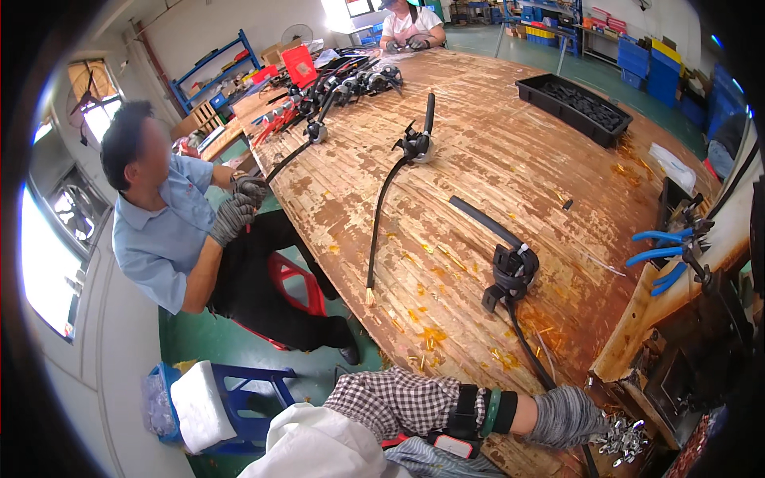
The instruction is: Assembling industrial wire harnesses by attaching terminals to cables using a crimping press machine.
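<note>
My left hand (pixel 564 417), in a grey knitted glove, reaches across the table's near right edge. Its fingers look drawn together beside a pile of small silvery metal pieces (pixel 625 438). Anything inside them is hidden. Beneath the glove passes a black cable (pixel 526 341), coming out again below it. The cable leads from a round black device (pixel 514 272) with a bracket and a thick black sleeve. My right hand is out of the picture.
A similar device (pixel 415 145) lies farther up the worn wooden table (pixel 478 171). Blue-handled pliers (pixel 665 247) hang by a metal fixture (pixel 689 350) at right. A black tray (pixel 574 107) holds dark parts. A gloved co-worker (pixel 159 215) sits left; another person (pixel 410 28) sits far back.
</note>
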The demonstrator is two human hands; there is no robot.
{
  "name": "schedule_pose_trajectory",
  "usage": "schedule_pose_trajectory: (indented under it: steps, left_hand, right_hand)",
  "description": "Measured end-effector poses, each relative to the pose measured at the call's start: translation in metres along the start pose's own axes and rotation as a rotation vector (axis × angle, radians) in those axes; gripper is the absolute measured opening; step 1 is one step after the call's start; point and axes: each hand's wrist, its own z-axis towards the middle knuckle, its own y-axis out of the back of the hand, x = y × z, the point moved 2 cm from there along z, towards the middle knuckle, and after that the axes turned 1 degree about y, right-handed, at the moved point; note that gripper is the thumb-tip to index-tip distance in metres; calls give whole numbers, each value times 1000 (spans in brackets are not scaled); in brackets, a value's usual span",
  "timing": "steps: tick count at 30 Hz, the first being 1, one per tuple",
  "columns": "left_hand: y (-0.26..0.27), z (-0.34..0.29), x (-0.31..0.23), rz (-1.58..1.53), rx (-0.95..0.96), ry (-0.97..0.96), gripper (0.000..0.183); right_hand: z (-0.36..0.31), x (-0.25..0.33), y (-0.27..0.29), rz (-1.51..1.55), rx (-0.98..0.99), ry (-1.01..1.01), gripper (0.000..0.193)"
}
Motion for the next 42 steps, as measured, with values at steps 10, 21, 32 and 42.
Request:
schedule_pose_trajectory:
  steps: [10, 21, 32, 42]
  left_hand:
    - [12, -3, -5, -48, -81, -5, 21]
    - [-13, -2, 5, 129, -222, -125, 24]
    - [21, 0, -10, 60, 222, 58, 24]
    - [9, -4, 1, 113, -140, -115, 31]
  right_hand:
    - [2, -5, 0, 51, -3, -14, 23]
    - [2, -6, 1, 62, 13, 17, 21]
    - [1, 5, -3, 127, 23, 16, 21]
    - [4, 9, -3, 108, -49, -15, 19]
